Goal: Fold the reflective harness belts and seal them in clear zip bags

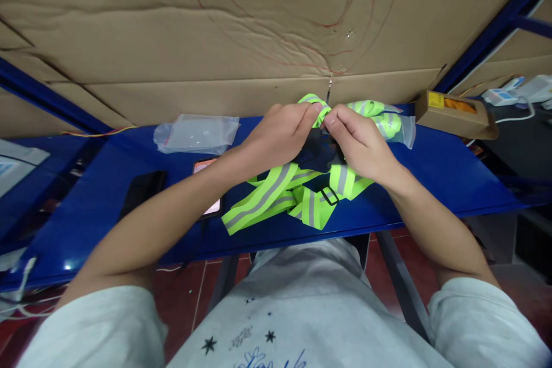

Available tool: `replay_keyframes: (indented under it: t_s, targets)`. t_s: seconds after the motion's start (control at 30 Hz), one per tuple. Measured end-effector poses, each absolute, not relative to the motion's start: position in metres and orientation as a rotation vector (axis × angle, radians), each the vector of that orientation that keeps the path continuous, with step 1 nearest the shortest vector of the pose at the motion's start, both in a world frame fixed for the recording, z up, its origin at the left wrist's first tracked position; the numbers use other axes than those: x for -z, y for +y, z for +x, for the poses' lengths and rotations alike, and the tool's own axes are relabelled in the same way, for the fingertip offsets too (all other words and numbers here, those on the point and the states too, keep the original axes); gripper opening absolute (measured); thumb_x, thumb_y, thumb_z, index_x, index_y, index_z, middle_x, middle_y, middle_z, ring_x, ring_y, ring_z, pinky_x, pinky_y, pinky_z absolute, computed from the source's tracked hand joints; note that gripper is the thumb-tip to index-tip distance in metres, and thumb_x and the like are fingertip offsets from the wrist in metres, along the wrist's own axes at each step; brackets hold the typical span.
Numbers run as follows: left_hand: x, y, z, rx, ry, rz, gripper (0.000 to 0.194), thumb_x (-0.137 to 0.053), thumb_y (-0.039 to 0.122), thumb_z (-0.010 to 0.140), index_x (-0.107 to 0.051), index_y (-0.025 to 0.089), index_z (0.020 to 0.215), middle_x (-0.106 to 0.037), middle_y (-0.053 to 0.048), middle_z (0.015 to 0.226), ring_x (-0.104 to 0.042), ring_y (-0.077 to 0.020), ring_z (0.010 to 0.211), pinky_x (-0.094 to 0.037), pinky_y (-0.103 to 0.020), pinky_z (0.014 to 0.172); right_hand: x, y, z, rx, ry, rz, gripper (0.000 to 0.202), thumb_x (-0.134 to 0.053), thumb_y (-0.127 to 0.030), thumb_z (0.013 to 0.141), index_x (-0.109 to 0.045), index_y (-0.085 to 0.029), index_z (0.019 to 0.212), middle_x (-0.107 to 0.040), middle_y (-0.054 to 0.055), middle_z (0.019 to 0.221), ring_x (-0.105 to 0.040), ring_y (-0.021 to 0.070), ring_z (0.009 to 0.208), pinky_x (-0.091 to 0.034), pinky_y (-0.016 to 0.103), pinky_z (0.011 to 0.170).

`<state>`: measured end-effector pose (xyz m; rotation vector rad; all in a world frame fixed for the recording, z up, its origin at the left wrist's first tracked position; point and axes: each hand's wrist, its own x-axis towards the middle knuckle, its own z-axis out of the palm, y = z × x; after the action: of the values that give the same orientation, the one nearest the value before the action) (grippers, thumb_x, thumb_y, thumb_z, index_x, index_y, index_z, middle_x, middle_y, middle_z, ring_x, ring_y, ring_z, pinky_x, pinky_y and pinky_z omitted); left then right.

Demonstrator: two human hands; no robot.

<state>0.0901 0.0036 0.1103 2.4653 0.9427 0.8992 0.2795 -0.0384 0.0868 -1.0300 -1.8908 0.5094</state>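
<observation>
Both my hands meet above a set of neon yellow-green reflective straps with grey stripes, spread over the blue table. My left hand is closed, thumb and fingers pinching a looped strap end. Right beside it, my right hand pinches the same strap from the other side. A dark flat piece hangs between and below the hands, joined to the straps; its lower part lies over them. On the strap nearer my body sits a black slide buckle. The fingertips partly hide the pinched part.
Bagged reflective straps lie behind my right hand, near a cardboard box. To the left are a clear plastic bag, a phone with a lit screen and a dark phone-like object. A cardboard wall stands behind the blue table.
</observation>
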Motion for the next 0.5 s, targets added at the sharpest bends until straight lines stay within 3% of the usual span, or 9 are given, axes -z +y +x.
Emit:
replay_keyframes:
  t_s: [0.2,0.4,0.5]
  targets:
    - [-0.119,0.004,0.098,-0.928,0.860,2.391,0.041,-0.036,0.037,0.109,-0.053,0.022,0.076,-0.062,-0.003,0.077,-0.058,-0.0198,0.078,-0.043,-0.035,0.078,-0.093,-0.039,0.265,-0.471,-1.842,-1.053,0.048,-0.042,-0.074,0.103,-0.045,-0.028,0.090,-0.048,-0.001,0.076,-0.049,0.0184,0.069,-0.038,0.032,0.069]
    - [-0.149,0.013,0.106,-1.159,0.827,2.024,0.041,-0.041,0.031,0.110,-0.048,0.021,0.070,-0.055,-0.002,0.077,-0.054,-0.0159,0.078,-0.046,-0.032,0.080,-0.128,-0.010,0.255,-0.541,-1.695,-0.885,0.043,-0.050,-0.065,0.105,-0.048,-0.026,0.087,-0.058,0.002,0.090,-0.057,0.0165,0.087,-0.049,0.032,0.088]
    - [-0.162,0.011,0.094,-1.158,0.690,1.738,0.029,-0.055,0.044,0.106,-0.061,0.019,0.094,-0.061,-0.002,0.084,-0.060,-0.0140,0.074,-0.051,-0.030,0.073,-0.155,0.000,0.260,-0.667,-1.556,-0.933,0.049,-0.060,-0.071,0.097,-0.052,-0.025,0.084,-0.058,0.004,0.089,-0.060,0.0196,0.090,-0.055,0.036,0.088]
